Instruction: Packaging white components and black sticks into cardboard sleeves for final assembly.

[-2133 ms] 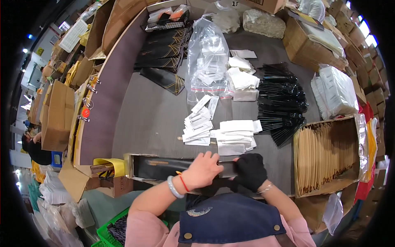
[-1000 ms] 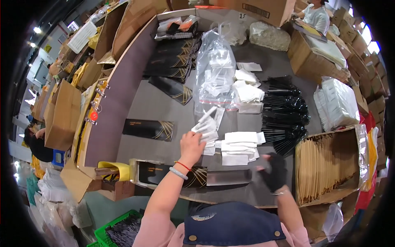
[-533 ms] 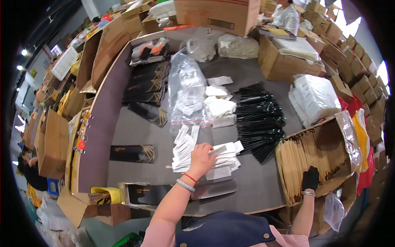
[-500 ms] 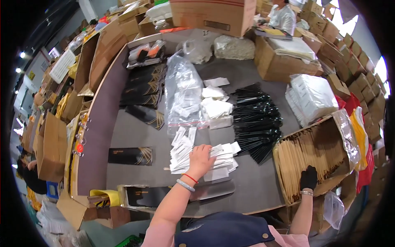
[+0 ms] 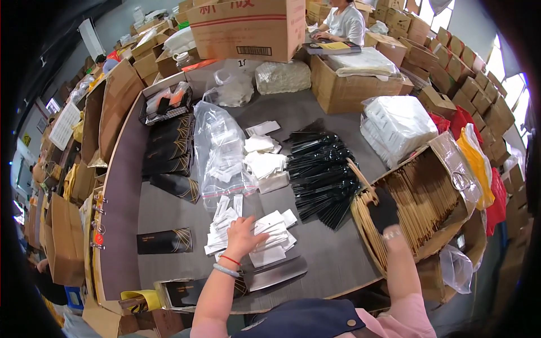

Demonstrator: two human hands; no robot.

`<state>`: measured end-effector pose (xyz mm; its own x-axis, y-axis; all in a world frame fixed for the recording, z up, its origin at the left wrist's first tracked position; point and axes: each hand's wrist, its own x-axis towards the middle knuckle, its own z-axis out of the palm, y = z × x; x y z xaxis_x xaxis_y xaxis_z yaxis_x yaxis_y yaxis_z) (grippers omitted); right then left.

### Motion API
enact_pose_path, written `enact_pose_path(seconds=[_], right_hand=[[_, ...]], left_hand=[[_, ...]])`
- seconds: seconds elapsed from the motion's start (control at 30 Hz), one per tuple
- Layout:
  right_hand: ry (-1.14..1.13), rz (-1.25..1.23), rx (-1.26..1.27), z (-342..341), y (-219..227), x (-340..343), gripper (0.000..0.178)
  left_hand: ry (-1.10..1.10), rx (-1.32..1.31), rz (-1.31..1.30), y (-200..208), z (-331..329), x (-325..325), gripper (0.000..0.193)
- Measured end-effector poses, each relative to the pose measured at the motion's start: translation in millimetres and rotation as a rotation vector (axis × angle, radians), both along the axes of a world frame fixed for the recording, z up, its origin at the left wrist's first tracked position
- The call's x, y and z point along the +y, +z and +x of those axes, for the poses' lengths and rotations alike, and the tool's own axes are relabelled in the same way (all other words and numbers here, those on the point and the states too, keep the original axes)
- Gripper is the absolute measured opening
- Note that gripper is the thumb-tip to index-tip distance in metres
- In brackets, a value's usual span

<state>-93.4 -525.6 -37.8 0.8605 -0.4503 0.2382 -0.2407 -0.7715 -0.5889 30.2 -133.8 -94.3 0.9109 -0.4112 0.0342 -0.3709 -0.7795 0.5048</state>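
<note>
In the head view, the left hand (image 5: 243, 239) spreads its fingers over white packets (image 5: 271, 230) on the desk (image 5: 327, 267); whether it touches them, I can't tell. The gloved right hand (image 5: 382, 209) pinches a tan stick (image 5: 360, 178) over the carton (image 5: 435, 250) of similar sticks. Fanned black packs (image 5: 321, 172) crowd the carton's left side; a wrapped white stack (image 5: 397, 125) sits behind it.

Tan stick (image 5: 360, 177) matt, wood-like; paper slips (image 5: 273, 229) matt; black packets (image 5: 321, 169) glossy plastic.
</note>
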Motion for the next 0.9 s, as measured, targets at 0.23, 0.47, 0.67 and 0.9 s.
enact_pose_path(seconds=[0.23, 0.47, 0.67, 0.9], right_hand=[[-0.06, -0.106, 0.573, 70.4, 14.0, -3.3, 0.045], [-0.074, 0.045, 0.662, 57.4, 8.2, 31.3, 0.046], [0.018, 0.199, 0.306, 17.4, 5.3, 59.8, 0.037], [0.372, 0.097, 0.167, -45.0, -25.6, 107.8, 0.025]], left_hand=[[0.001, 0.07, -0.02, 0.2, -2.4, -1.8, 0.046], [-0.016, -0.089, -0.035, 7.7, -4.9, -3.6, 0.044], [-0.034, -0.167, -0.04, 11.5, -10.4, -0.5, 0.046], [-0.008, -0.056, -0.162, 15.8, -17.4, 1.6, 0.047]])
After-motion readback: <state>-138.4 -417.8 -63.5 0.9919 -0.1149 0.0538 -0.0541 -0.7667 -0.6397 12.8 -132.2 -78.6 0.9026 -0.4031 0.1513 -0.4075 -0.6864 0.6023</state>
